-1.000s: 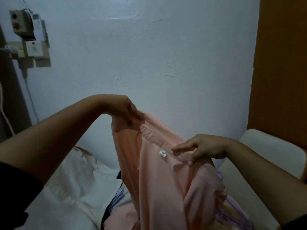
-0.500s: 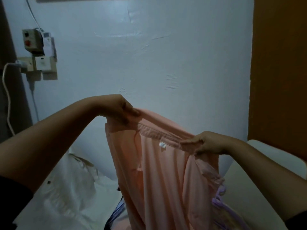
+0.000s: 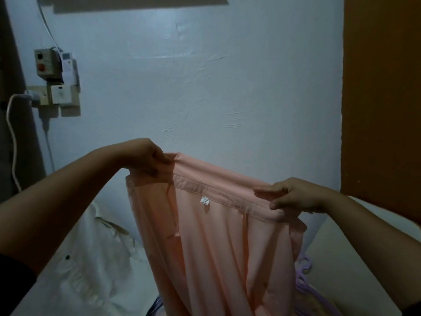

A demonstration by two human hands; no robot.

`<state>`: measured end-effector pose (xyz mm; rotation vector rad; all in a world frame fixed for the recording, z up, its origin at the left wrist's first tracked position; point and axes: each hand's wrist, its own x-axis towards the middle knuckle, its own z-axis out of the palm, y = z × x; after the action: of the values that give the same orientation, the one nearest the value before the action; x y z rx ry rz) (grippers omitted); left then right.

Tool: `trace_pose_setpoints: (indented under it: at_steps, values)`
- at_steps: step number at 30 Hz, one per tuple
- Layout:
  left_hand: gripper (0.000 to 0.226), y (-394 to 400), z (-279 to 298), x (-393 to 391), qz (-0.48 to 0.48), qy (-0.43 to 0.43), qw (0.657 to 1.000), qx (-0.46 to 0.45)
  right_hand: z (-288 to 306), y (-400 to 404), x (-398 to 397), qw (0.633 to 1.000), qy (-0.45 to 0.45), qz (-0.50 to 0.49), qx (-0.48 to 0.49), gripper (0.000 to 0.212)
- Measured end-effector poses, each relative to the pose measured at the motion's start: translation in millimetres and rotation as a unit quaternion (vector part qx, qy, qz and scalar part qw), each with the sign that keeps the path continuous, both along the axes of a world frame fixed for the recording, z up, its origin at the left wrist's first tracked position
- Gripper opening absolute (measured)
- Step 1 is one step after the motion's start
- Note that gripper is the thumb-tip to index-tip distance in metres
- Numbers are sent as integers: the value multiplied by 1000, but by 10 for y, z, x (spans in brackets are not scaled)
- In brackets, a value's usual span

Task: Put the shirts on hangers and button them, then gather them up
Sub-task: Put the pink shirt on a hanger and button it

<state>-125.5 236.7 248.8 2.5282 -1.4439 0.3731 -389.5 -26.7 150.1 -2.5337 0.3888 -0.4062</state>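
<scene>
While both arms reach forward, the left hand point(image 3: 145, 159) pinches one end of the collar of a peach-pink shirt point(image 3: 218, 252) and the right hand point(image 3: 296, 197) pinches the other end, so the collar band is stretched between them in mid-air with the left end higher. Smooth, thin and softly draping, the fabric falls in long folds from the collar to the bottom of the view. A small white size tag point(image 3: 205, 201) is sewn just below the collar seam; its print is too blurred to read. Below on the left lies a crumpled white shirt point(image 3: 95, 265) with a dark button. Pale purple plastic hangers point(image 3: 304, 277) poke out beside the pink cloth at lower right. Behind, a rough, pale blue painted wall point(image 3: 205, 87) carries a grey switch box point(image 3: 46, 63) with a red button and a white cable.
</scene>
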Motion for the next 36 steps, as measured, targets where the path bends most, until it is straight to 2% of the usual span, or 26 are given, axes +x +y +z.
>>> trace_pose_setpoints:
  at_steps: [2,7,13,16,28,32,36]
  values:
    - [55,45,31,22,1,-14,1000,-9,196,79,-30,1000,-13,-2,-15,47]
    - [56,173,218,-12,-12,-68,997,-42,723,270,-150,991,-38,-28,-123,46]
    - [44,368,353,-220,-61,-149,977,-137,1183,483,-446,973,-82,-68,-205,52]
    - [49,448,363,-298,-80,-180,967,-160,1274,590,-599,970,-95,-80,-211,54]
    - [55,878,740,-548,-108,-184,951,-225,1680,972,-886,956,-192,-81,-205,57]
    - [52,657,516,-365,-76,-180,963,-186,1486,792,-599,962,-142,-97,-210,60]
    - [43,196,-224,-30,-58,-105,987,-104,709,252,-100,975,-26,-118,-188,66]
